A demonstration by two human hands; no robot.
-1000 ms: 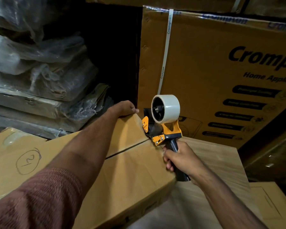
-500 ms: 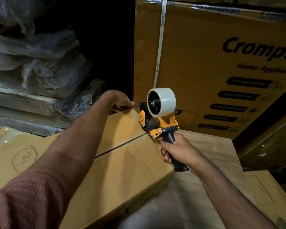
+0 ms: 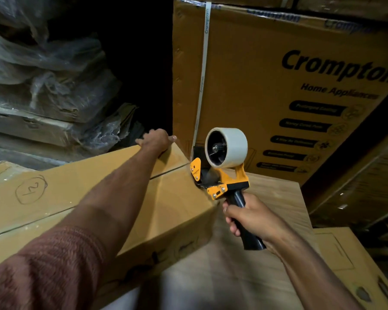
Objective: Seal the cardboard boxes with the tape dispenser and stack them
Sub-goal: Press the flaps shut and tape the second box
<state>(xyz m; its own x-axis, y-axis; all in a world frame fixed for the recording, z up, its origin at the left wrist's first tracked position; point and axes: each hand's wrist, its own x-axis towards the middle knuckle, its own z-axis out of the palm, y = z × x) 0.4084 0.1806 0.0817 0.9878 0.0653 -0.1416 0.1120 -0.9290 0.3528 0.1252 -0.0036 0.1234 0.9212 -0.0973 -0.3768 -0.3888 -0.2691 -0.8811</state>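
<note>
- The left arm stretches straight forward across the top of the cardboard box [image 3: 81,198], its reddish sleeve [image 3: 43,269] pushed up to the elbow.
- The left hand [image 3: 157,139] lies on the box's far upper corner, fingers curled over the far edge and gripping it.
- The right arm comes in from the lower right, wrist bent upward; the right hand [image 3: 251,220] sits just past the box's right end.
- The box lies long and flat on a wood-grain desk [image 3: 278,198], its long axis running from lower left toward the upper right. A centre seam runs along its top, and a circled handwritten mark sits near the left.
- The tape dispenser [image 3: 222,171] stands tilted, black handle pointing down toward the person and the white tape roll [image 3: 227,147] uppermost. Its orange head touches the box's right end at the seam.
- The right fingers [image 3: 232,227] are wrapped tightly round the handle.
- A large printed carton [image 3: 278,86] stands upright behind, and plastic-wrapped bundles [image 3: 43,74] are stacked to the left.
</note>
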